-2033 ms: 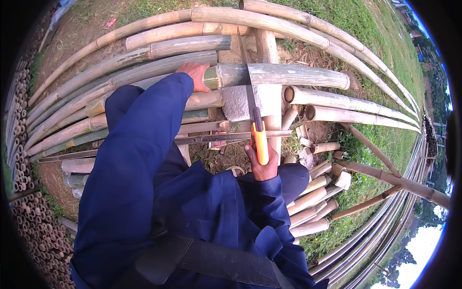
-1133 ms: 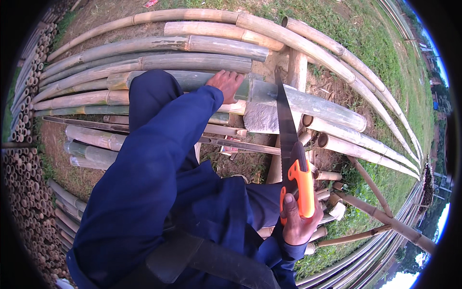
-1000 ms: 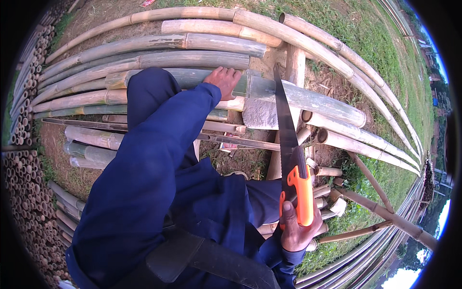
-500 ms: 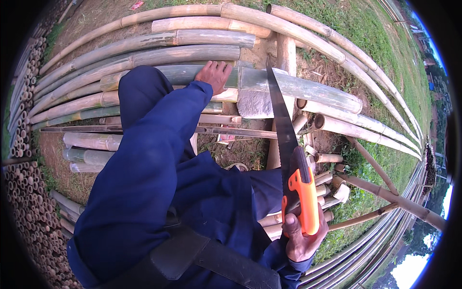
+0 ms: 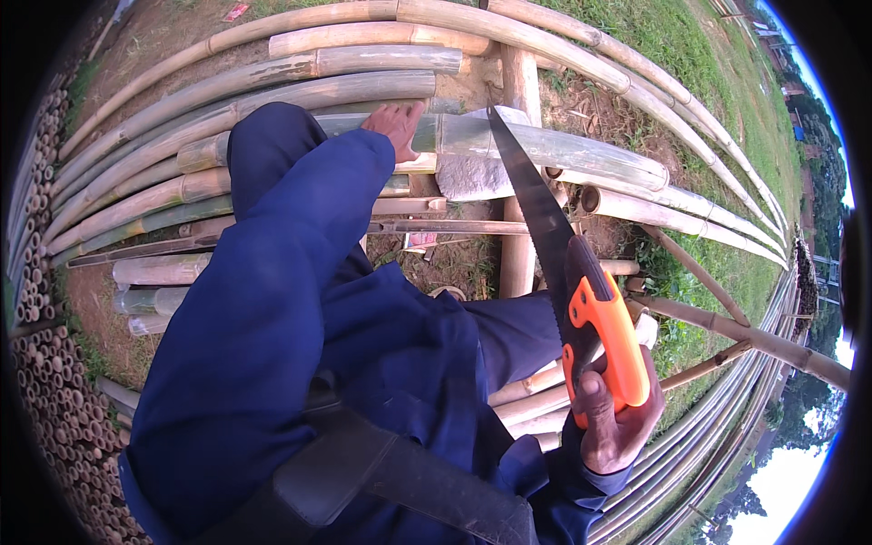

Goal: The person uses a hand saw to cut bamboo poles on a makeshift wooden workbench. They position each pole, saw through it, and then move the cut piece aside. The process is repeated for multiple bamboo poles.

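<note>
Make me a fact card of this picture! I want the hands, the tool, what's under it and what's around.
Left hand: on a thick pole of bamboo
Right hand: holding a saw
Saw: orange handle, dark toothed blade
Blade: overlaps the pole in view; touching or not, can't tell
Under the pole: pale block
Around: more bamboo, grass

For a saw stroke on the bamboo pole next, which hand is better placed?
Probably the right hand: it grips the saw by its orange handle, blade over the bamboo pole. The left hand rests on it.
</note>
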